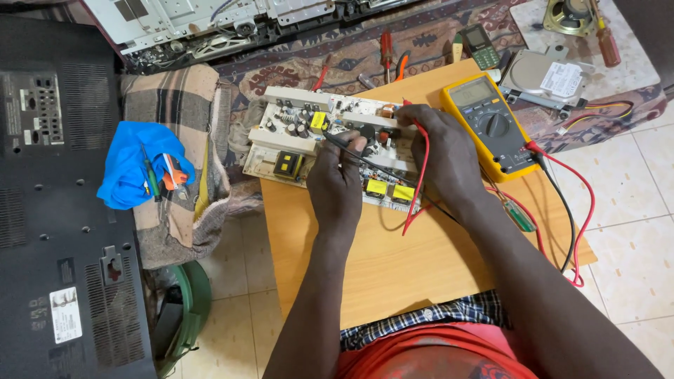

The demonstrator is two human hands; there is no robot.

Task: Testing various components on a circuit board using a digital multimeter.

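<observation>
At the centre of the frame, a circuit board (pixel 330 144) lies on the upper left part of a wooden table (pixel 393 260), with one end over the table edge and resting on a checked cloth (pixel 179 140). Both hands work over this board. The left hand (pixel 337 184) is closed around a black probe (pixel 342 140), pinching it between thumb and fingers; the tip points to the upper left and touches the board near a yellow component. The right hand (pixel 442 151) is just beside it, on the right end of the board, fingers curled and pinching a red probe (pixel 407 105) near its tip. A red lead (pixel 419 179) hangs from this hand in a loop over the board's lower edge.

Right of the hands, a yellow multimeter (pixel 491 126) lies on the table, near the right hand but not touching it. Red and black wires leave its lower right corner and curve down along the table's right edge. A green screwdriver (pixel 518 216) lies just beside the right forearm.

At the left, a blue cloth (pixel 130 165) with small tools sits on the checked cloth, beside a large black panel (pixel 63 210). At the top, on a patterned rug (pixel 435 35), there are a metal chassis (pixel 203 21), a red screwdriver (pixel 386 49), a small phone (pixel 479 47) and a speaker (pixel 570 15).
</observation>
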